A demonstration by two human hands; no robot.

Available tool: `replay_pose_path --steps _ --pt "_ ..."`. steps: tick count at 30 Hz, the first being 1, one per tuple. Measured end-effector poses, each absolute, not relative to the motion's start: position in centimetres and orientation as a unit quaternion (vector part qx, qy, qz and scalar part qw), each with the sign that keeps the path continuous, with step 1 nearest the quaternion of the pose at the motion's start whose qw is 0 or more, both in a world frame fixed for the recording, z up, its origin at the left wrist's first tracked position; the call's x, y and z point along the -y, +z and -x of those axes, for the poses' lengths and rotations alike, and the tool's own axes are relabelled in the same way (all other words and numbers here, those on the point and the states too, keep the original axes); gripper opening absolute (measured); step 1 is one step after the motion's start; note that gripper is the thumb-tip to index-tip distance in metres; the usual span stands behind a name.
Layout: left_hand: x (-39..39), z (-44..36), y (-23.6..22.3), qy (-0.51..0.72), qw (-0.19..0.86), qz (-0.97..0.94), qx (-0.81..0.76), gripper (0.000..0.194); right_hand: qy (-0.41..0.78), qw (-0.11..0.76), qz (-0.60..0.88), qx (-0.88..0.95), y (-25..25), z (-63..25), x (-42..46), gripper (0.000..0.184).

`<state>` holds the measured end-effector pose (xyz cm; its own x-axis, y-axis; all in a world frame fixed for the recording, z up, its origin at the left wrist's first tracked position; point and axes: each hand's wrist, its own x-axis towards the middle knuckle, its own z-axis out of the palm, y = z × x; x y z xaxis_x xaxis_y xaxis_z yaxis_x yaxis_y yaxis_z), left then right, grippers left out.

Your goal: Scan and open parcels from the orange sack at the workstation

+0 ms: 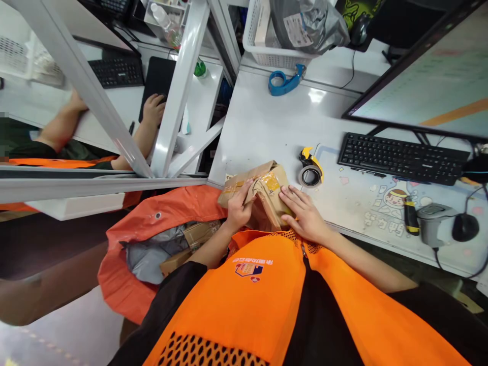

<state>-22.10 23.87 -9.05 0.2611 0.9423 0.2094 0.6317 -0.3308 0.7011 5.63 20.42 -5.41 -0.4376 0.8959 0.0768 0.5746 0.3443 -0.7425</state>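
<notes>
The brown package lies at the near edge of the table, close before the orange vest, and its near side seems to reach past this edge. If both hands loosen together, it may tip toward the body or slide down to the open red sack at the left. The wrapping looks folded and loose, so a strong pull on one fold could tear it. The tape dispenser stands near the right fingers, and a wide sweep of them could push it. The left hand grips the package's left part, thumb on top, forearm coming up from below. The right hand is not clenched; its fingers lie extended on the right side, forearm slanting in from the lower right.
</notes>
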Motion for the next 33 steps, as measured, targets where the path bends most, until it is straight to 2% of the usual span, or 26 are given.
replay_pose_path --steps 4,10,13,16,18,20,22,24,28,31,33 --pt "-24.7 21.6 -8.9 0.294 0.245 -0.766 -0.517 0.057 0.303 0.274 0.496 0.766 -2.6 -6.8 -23.4 0.065" --pt "-26.2 20.3 -8.5 0.248 0.283 -0.761 -0.529 0.049 0.391 0.219 0.472 0.76 -3.9 -4.6 -25.1 0.097" --pt "-26.7 18.5 -8.3 0.201 0.307 -0.762 -0.534 0.045 0.432 0.207 0.508 0.716 -5.4 -4.9 -25.3 0.103" --pt "-27.1 15.6 -7.4 0.18 0.286 -0.776 -0.533 0.048 0.436 0.232 0.567 0.659 -5.8 -6.0 -26.8 0.107" --pt "-27.6 13.8 -6.4 0.175 0.273 -0.784 -0.53 0.05 0.43 0.263 0.577 0.643 -5.7 -7.4 -28.1 0.103" --pt "-28.4 13.5 -5.1 0.165 0.279 -0.804 -0.499 0.057 0.413 0.29 0.557 0.659 -5.3 -9.3 -29.0 0.087" --pt "-29.3 14.9 -3.9 0.148 0.288 -0.828 -0.457 0.077 0.389 0.314 0.536 0.68 -4.8 -11.5 -29.3 0.067" --pt "-30.2 17.6 -3.1 0.124 0.285 -0.832 -0.46 0.093 0.377 0.34 0.525 0.683 -4.3 -13.7 -29.3 0.058" --pt "-30.9 21.5 -2.7 0.073 0.283 -0.763 -0.577 0.09 0.4 0.381 0.505 0.663 -4.4 -16.1 -28.2 0.062" --pt "-29.6 20.6 -2.9 0.018 0.337 -0.727 -0.598 0.089 0.466 0.403 0.463 0.637 -5.5 -17.3 -26.4 0.066" --pt "-27.8 19.1 -3.3 -0.048 0.373 -0.704 -0.602 0.088 0.518 0.373 0.441 0.63 -6.0 -18.9 -25.4 0.067"
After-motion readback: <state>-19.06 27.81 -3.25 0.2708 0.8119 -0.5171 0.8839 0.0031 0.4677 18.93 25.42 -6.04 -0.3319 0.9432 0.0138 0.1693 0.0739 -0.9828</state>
